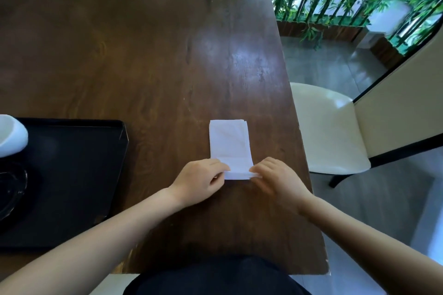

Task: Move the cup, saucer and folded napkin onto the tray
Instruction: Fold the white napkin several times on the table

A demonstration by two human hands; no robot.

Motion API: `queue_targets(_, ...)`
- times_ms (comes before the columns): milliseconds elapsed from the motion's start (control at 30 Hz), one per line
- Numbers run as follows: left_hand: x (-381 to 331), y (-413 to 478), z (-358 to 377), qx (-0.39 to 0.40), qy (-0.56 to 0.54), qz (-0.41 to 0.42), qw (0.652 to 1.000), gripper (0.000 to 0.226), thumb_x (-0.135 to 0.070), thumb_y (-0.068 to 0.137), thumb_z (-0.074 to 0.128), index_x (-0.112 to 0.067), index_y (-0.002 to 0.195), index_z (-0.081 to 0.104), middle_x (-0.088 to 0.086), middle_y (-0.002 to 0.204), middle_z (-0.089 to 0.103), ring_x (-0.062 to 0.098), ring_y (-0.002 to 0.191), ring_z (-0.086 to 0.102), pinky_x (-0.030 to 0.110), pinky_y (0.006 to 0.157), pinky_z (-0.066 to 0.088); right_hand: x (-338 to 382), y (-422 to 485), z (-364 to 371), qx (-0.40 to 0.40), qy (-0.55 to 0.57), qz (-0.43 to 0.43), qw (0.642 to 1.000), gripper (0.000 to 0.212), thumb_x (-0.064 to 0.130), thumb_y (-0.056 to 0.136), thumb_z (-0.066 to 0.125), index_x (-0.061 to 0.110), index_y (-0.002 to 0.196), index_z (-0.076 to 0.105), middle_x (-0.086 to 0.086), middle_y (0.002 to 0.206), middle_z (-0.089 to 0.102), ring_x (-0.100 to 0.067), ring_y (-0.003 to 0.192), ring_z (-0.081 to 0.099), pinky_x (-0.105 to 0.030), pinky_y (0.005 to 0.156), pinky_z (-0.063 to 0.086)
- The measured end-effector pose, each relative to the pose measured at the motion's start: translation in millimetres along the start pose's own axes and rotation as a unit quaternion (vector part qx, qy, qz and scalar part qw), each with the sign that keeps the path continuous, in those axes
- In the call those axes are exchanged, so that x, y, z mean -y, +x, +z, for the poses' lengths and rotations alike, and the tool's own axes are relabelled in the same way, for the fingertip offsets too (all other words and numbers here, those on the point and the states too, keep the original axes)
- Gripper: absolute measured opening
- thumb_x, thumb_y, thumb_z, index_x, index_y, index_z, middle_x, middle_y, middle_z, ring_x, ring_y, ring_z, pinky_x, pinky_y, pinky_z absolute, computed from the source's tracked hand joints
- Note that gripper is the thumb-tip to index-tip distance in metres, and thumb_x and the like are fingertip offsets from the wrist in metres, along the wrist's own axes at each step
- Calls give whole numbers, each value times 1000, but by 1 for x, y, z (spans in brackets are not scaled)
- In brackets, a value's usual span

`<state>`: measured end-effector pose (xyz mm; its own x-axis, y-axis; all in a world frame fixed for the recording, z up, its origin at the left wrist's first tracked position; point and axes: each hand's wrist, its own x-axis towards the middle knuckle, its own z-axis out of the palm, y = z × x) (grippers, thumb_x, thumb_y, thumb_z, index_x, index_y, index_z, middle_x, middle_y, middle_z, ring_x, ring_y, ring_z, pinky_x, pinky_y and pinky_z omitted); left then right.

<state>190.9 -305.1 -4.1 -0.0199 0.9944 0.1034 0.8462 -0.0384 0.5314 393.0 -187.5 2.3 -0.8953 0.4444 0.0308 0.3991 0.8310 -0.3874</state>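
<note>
A white folded napkin lies on the brown wooden table, right of a black tray. My left hand pinches the napkin's near left corner, and my right hand pinches its near right corner. The near edge is slightly lifted off the table. At the frame's left edge a white cup shows over the tray, cut off by the frame. Below it a dark glossy saucer rests on the tray, also cut off.
A cream padded chair stands right of the table, close to its edge. Bamboo plants and a window lie beyond the table's far side. The table's right edge runs just right of the napkin.
</note>
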Motion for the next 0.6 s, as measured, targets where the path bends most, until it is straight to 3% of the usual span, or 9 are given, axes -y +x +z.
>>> queue_targets(100,10,11,-8,-13,-49,-19,999,27,-30,89,57,-17,111,66,-1,108,71,12,93,66,26,81,55,-8,29,-15,23,128,93,987,13,23,88,60,17,98,68,3,91,68,-15,84,62,-24,71,47)
queue_targets(200,23,28,-13,-34,-86,-62,994,33,-32,86,62,-16,114,64,-2,112,69,11,97,65,9,78,47,-20,54,-22,49,240,136,960,9,25,89,60,24,95,66,15,83,63,-1,77,59,-10,67,43)
queue_targets(267,31,43,-14,-74,-131,-122,981,28,-28,86,62,-17,112,65,-8,107,67,10,93,63,4,72,44,-27,70,-22,28,284,161,945,13,26,89,60,20,97,67,16,82,63,0,75,58,-11,66,42)
queue_targets(400,46,73,-8,-123,-211,-221,944,20,-27,91,55,-22,109,63,-15,99,61,3,91,58,14,76,47,-38,105,-13,-45,307,212,927,18,25,91,57,15,102,67,2,89,67,-12,81,60,-27,72,47)
queue_targets(500,51,90,7,-160,-205,-280,924,21,-24,92,50,-20,110,61,-9,103,62,6,93,55,19,77,45,-41,125,3,-83,280,260,920,17,27,92,53,20,101,66,5,90,67,-9,82,59,-18,67,46)
queue_targets(600,55,101,22,-178,-157,-309,921,23,-18,93,46,-14,108,63,3,108,61,15,94,56,23,77,40,-41,136,23,-108,238,305,916,19,23,92,50,17,100,65,2,92,67,-12,84,58,-25,68,45)
